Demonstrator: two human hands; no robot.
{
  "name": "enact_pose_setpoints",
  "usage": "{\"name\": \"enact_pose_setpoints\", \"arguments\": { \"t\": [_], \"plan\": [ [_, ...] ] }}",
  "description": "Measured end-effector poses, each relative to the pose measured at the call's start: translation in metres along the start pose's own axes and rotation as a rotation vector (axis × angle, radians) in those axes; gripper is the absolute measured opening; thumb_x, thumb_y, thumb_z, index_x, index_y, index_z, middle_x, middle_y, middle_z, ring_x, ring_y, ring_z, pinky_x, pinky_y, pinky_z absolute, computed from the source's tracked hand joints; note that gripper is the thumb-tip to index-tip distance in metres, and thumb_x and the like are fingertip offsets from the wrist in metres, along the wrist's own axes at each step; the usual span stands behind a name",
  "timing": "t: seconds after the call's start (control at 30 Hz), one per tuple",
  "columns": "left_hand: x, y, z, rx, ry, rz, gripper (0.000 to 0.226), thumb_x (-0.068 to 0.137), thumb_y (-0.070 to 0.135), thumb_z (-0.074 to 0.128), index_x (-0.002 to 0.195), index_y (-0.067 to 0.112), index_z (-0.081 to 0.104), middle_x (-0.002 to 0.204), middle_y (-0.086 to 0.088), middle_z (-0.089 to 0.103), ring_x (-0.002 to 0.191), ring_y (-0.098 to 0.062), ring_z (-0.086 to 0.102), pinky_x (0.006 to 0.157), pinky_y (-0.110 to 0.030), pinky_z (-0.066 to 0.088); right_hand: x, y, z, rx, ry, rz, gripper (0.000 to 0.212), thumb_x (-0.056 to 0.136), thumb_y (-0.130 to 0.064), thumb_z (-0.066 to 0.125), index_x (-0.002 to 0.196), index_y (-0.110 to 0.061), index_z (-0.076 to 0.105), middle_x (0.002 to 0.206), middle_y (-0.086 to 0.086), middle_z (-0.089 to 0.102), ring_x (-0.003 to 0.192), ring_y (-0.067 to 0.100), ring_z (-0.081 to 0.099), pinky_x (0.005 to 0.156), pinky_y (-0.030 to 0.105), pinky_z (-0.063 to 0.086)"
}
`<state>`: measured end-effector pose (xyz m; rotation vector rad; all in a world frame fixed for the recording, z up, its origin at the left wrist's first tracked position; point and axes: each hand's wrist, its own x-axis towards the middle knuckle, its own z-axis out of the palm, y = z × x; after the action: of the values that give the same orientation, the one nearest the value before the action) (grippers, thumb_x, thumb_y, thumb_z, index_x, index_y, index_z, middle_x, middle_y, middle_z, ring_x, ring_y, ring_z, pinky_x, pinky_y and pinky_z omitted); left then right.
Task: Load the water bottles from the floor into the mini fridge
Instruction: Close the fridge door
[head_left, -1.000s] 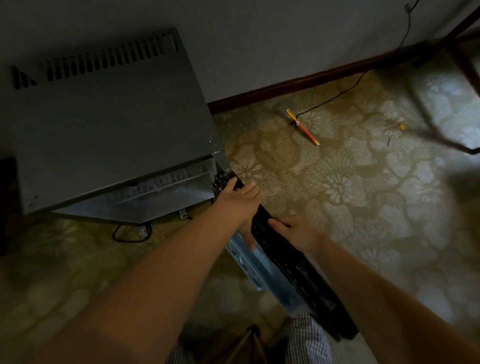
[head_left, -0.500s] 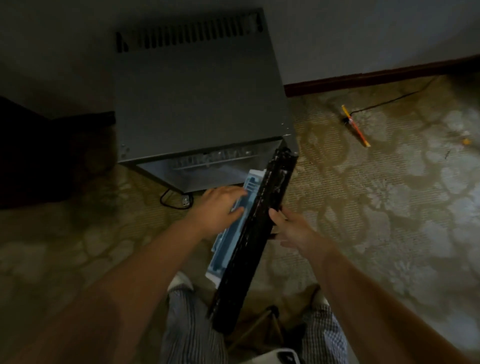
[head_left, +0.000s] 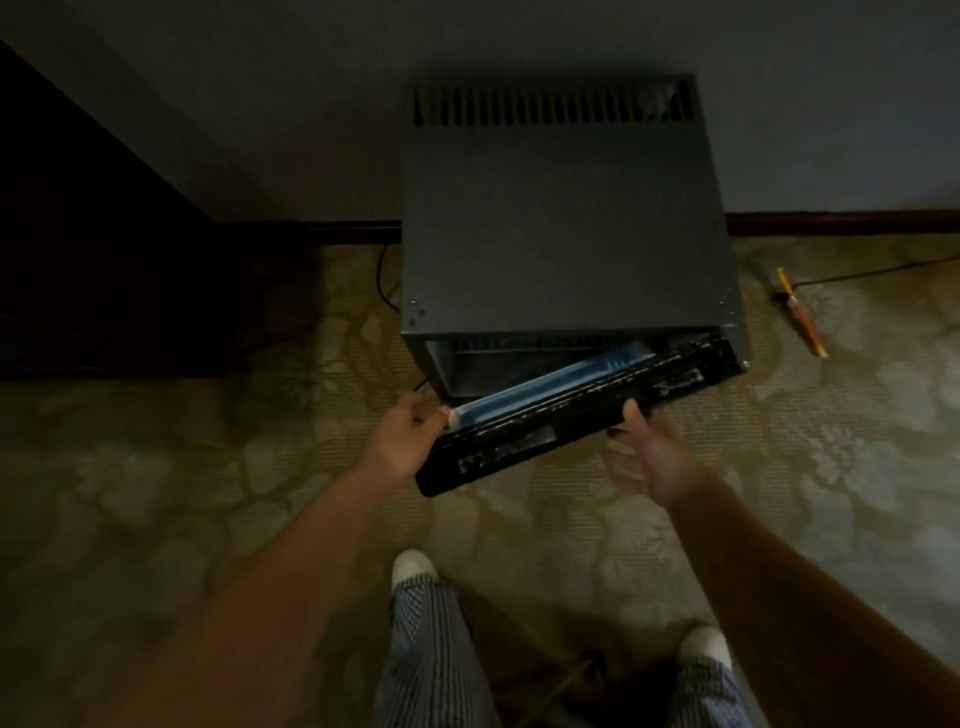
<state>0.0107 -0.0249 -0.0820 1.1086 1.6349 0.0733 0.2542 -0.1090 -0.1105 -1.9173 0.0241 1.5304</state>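
Observation:
The dark grey mini fridge (head_left: 561, 234) stands against the wall, seen from above. Its black door (head_left: 571, 421), hinged at the right, stands ajar at a narrow angle, and the pale blue inner lining (head_left: 545, 384) shows. My left hand (head_left: 410, 436) grips the door's free left end, thumb against the lining. My right hand (head_left: 649, 457) lies against the door's outer face with straight fingers, thumb on the top edge. No water bottle is in view.
Patterned carpet (head_left: 208, 493) covers the floor. A dark piece of furniture (head_left: 78, 260) stands at the left. An orange stick-like item (head_left: 802, 317) and a cable (head_left: 872, 273) lie right of the fridge. My two feet (head_left: 413, 564) stand close in front.
The door has swung from wide open towards the fridge and is now only narrowly ajar. Both hands followed it, and my view has shifted to face the fridge squarely.

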Motion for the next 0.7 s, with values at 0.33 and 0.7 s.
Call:
{"name": "enact_pose_setpoints", "arguments": {
  "t": [0.33,0.7],
  "plan": [
    [0.011,-0.011,-0.003,-0.670,-0.048,-0.333,0.069,0.092,0.057,0.034,0.147,0.016,0.025,0.150,-0.010,0.034,0.137,-0.025,0.035,0.114,-0.040,0.023,0.024,-0.018,0.034,0.046,0.024,0.039,0.060,0.094,-0.053,0.035,0.142,-0.017,0.035,0.144,0.007,0.045,0.131,0.029,0.045,0.102,0.046,0.035],
    [0.019,0.035,0.028,-1.083,-0.003,-0.255,0.059,0.096,0.051,0.028,0.146,0.021,0.027,0.152,-0.003,0.032,0.142,-0.016,0.027,0.119,-0.038,0.012,0.029,-0.041,0.033,-0.072,0.039,0.143,0.056,0.092,-0.053,0.043,0.130,-0.012,0.046,0.131,0.005,0.059,0.114,0.023,0.059,0.084,0.037,0.041]
  ]
}}
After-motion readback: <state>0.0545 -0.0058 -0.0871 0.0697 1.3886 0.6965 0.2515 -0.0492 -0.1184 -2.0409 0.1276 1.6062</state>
